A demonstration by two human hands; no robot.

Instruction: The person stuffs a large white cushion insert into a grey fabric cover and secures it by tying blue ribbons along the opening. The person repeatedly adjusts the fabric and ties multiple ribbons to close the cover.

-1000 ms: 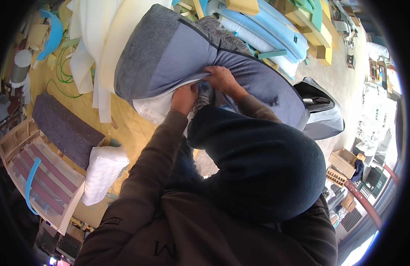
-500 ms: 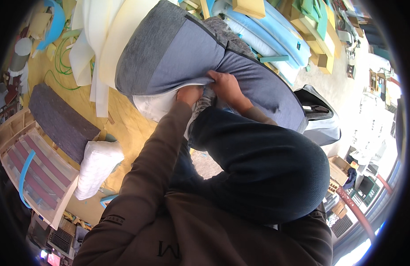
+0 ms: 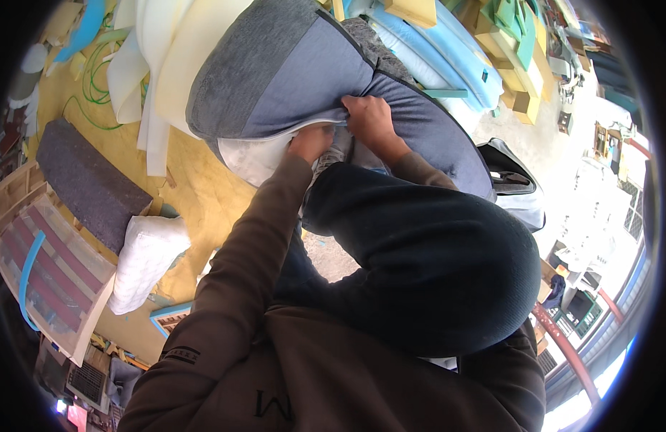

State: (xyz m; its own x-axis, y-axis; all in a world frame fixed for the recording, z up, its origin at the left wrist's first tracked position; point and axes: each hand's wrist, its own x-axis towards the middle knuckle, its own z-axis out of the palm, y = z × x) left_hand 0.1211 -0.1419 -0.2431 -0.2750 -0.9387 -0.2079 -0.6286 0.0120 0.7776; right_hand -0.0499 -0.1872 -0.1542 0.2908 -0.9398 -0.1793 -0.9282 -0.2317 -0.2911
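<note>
A large grey-blue cushion cover (image 3: 304, 90) with dark piping lies in front of me, partly over a white padded filling (image 3: 248, 160). Along the opening runs a pale edge strip. My right hand (image 3: 374, 126) is closed, pinching the cover's edge beside the piped seam. Just left of it, my left hand (image 3: 311, 142) is bent in at the opening, against the white filling; its fingertips are hidden under the cloth. Between my wrists shows a patterned shoe (image 3: 329, 158), with my raised leg in dark jeans (image 3: 419, 252) behind it.
Sheets of pale foam (image 3: 160, 65) hang at the far left. Blue wrapped rolls (image 3: 448, 54) and foam offcuts (image 3: 520, 65) are piled at the far right. On the left stand a wooden seat frame (image 3: 52, 266), a dark grey cushion (image 3: 92, 183) and a white quilted pad (image 3: 149, 259).
Both hands stay at the cover's opening. The right hand has shifted slightly up, and the cover's edge is drawn a little farther over. The view has tilted slightly.
</note>
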